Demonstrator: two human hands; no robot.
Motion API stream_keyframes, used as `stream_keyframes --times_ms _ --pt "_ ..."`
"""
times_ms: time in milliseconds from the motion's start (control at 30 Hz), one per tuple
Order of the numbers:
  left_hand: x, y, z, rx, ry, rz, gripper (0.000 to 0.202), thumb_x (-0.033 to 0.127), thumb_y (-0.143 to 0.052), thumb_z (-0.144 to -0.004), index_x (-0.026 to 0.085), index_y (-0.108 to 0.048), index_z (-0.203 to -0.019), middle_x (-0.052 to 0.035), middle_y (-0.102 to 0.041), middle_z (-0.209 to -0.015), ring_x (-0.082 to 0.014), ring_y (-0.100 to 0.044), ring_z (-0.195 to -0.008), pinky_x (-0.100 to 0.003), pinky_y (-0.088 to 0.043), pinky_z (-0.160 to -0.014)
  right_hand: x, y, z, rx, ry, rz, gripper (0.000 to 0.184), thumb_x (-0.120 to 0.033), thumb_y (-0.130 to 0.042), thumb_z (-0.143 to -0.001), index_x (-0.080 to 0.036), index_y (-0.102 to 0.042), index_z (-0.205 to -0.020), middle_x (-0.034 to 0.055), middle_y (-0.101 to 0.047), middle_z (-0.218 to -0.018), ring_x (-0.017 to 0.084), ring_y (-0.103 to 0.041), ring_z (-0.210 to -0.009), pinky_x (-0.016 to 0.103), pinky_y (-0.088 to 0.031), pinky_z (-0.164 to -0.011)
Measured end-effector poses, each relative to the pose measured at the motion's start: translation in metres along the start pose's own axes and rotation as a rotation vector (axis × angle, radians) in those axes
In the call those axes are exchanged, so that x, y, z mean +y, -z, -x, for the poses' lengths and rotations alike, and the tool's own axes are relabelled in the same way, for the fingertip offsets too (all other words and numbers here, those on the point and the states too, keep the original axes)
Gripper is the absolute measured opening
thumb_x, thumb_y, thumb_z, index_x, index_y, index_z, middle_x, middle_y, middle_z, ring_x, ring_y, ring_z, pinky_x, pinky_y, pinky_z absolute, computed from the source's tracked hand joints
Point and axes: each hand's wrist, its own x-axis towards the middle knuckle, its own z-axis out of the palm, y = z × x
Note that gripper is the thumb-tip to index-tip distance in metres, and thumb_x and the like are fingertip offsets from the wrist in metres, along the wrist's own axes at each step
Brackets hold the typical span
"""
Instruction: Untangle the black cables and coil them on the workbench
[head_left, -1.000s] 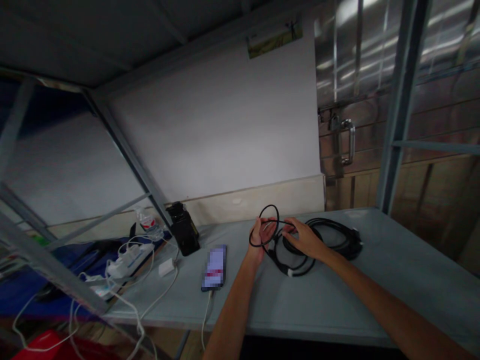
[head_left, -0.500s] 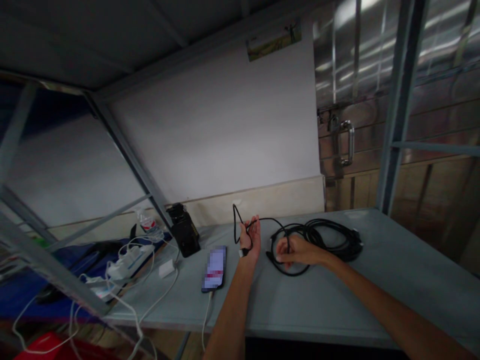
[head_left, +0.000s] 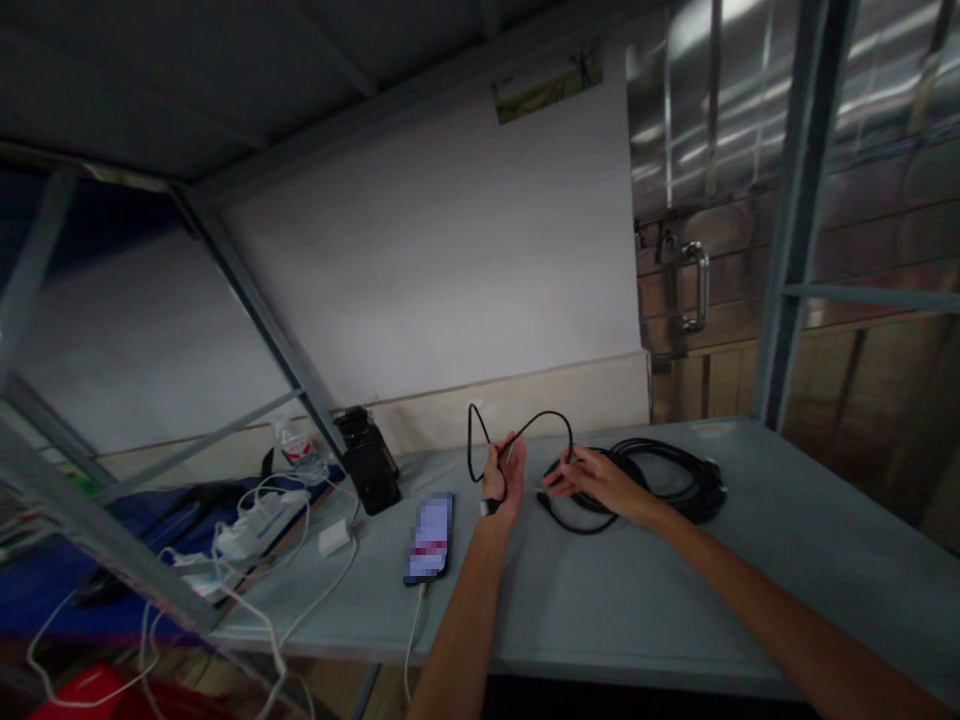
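Note:
A thin black cable [head_left: 553,413] arches between my two hands above the table. My left hand [head_left: 506,470] is palm up, partly curled, with the cable lying across the palm and a loop of it standing out to the left. A small dark piece with a pale end shows at the base of this hand; I cannot tell what it is. My right hand [head_left: 589,478] pinches the cable between thumb and fingers, the other fingers partly stretched. Beneath and behind it lies a coil of black cable [head_left: 667,448], with a loose loop and a dark end near the fingertips.
A phone [head_left: 431,535] with a white charging cable lies left of my forearm. Farther left are a black device [head_left: 367,465], a white adapter [head_left: 334,537], a white power strip [head_left: 262,520] and a clear bottle [head_left: 300,448]. Metal frame posts [head_left: 806,220] flank the grey table [head_left: 675,610].
My right hand has shifted its grip up the cable, and the arch between the hands now stands higher. The loose loop below has moved slightly. My left hand has barely moved.

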Motion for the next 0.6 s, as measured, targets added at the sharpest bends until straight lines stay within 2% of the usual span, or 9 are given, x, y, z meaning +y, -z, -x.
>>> stream_keyframes --times_ms 67,167,267,367,467,600 --pt "0.001 -0.006 0.006 -0.031 0.012 -0.014 0.026 0.045 -0.08 -0.1 0.021 -0.07 -0.099 -0.0144 -0.075 -0.139 -0.0275 -0.068 -0.142 -0.045 -0.051 -0.129 -0.004 0.002 -0.001 0.093 0.037 -0.001 0.061 -0.079 -0.075 -0.092 -0.023 -0.06 -0.11 0.0106 -0.081 -0.112 0.024 -0.081 -0.096 0.042 -0.064 -0.096" --pt "0.002 -0.014 0.016 -0.12 0.007 -0.097 0.037 0.052 -0.087 -0.096 0.02 -0.073 -0.11 -0.0146 -0.071 -0.147 -0.031 -0.07 -0.141 -0.049 -0.051 -0.128 -0.009 0.009 -0.004 0.231 0.094 -0.084 0.058 -0.08 -0.074 -0.093 -0.024 -0.058 -0.101 0.0049 -0.077 -0.096 0.02 -0.075 -0.084 0.036 -0.062 -0.084" --pt "0.001 -0.02 0.023 -0.208 0.001 -0.169 0.048 0.06 -0.09 -0.093 0.021 -0.074 -0.115 -0.0142 -0.07 -0.148 -0.0333 -0.071 -0.139 -0.052 -0.052 -0.126 -0.012 0.019 -0.008 0.358 0.142 -0.224 0.059 -0.078 -0.08 -0.088 -0.024 -0.059 -0.098 -0.0018 -0.061 -0.076 0.014 -0.057 -0.067 0.028 -0.054 -0.068" --pt "-0.001 -0.023 0.027 -0.243 0.038 -0.207 0.049 0.061 -0.094 -0.088 0.023 -0.072 -0.11 -0.0135 -0.073 -0.142 -0.033 -0.07 -0.139 -0.053 -0.05 -0.126 -0.013 0.029 -0.01 0.427 0.125 -0.339 0.06 -0.074 -0.087 -0.081 -0.024 -0.065 -0.106 -0.006 -0.05 -0.069 0.011 -0.045 -0.06 0.029 -0.052 -0.065" --pt "-0.004 -0.024 0.029 -0.284 0.096 -0.253 0.053 0.063 -0.096 -0.086 0.023 -0.069 -0.107 -0.0152 -0.076 -0.135 -0.0329 -0.071 -0.137 -0.052 -0.047 -0.128 -0.013 0.033 -0.011 0.444 0.108 -0.386 0.058 -0.068 -0.093 -0.076 -0.025 -0.069 -0.106 -0.0049 -0.055 -0.072 0.011 -0.048 -0.061 0.031 -0.055 -0.069" --pt "-0.007 -0.026 0.033 -0.339 0.143 -0.355 0.057 0.07 -0.091 -0.088 0.021 -0.069 -0.108 -0.0184 -0.078 -0.133 -0.0328 -0.071 -0.136 -0.05 -0.045 -0.126 -0.01 0.033 -0.013 0.456 0.123 -0.352 0.053 -0.058 -0.099 -0.069 -0.024 -0.072 -0.1 0.0035 -0.073 -0.092 0.018 -0.067 -0.081 0.037 -0.063 -0.083"
